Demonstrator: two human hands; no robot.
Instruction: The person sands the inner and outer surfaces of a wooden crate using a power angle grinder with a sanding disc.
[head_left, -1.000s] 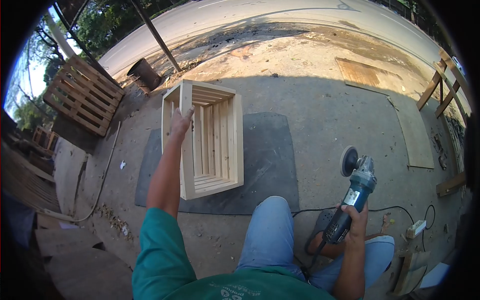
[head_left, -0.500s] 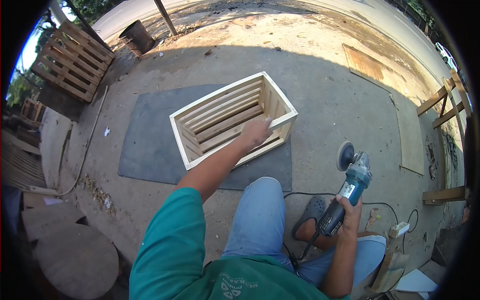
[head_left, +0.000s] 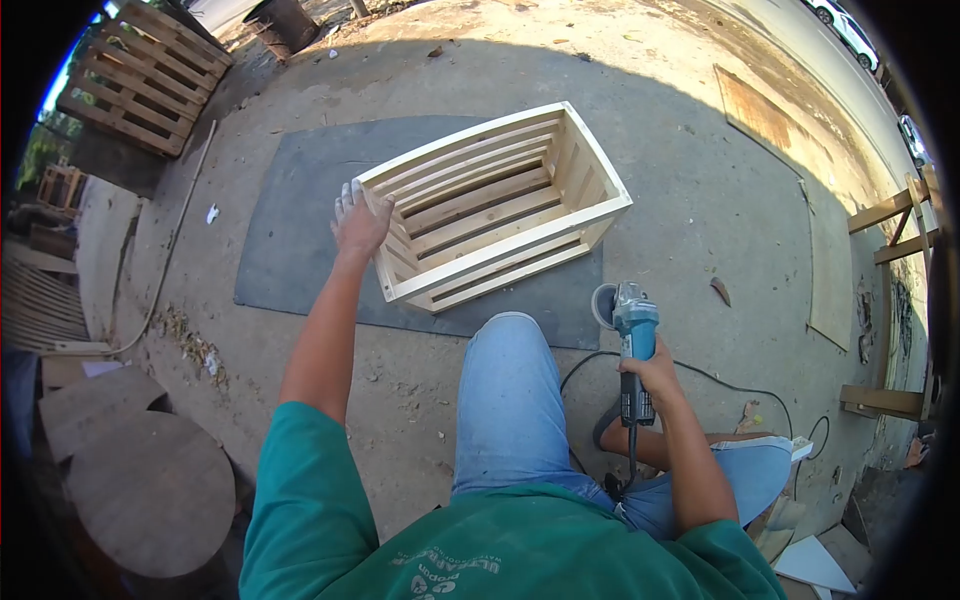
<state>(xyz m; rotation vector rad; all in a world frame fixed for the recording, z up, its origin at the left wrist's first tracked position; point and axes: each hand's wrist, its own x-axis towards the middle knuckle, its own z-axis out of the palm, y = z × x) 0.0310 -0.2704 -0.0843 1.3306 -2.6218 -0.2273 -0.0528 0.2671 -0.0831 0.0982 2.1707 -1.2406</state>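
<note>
A slatted wooden crate (head_left: 515,247) of pale timber stands with its open top towards me on a dark mat (head_left: 290,250). My left hand (head_left: 362,222) is at the crate's left end, straddling the end rail with its fingers outside and the thumb on the inner side. In my right hand (head_left: 657,374) is a teal and black angle grinder (head_left: 636,318), gripped round its body. Its round sanding disc (head_left: 604,306) points towards the crate but is apart from it. The grinder's cord runs down by my leg.
A power strip (head_left: 801,449) lies at the right, joined to a black cable (head_left: 740,388). Wooden pallets (head_left: 150,75) and a rusty drum (head_left: 283,27) stand at the back left. Round boards (head_left: 150,495) lie at the lower left, and a wooden frame (head_left: 885,210) stands at the right.
My left hand has gone from the crate's near right rail to its left end. The grinder has swung left and more upright in my right hand. The view has shifted too.
</note>
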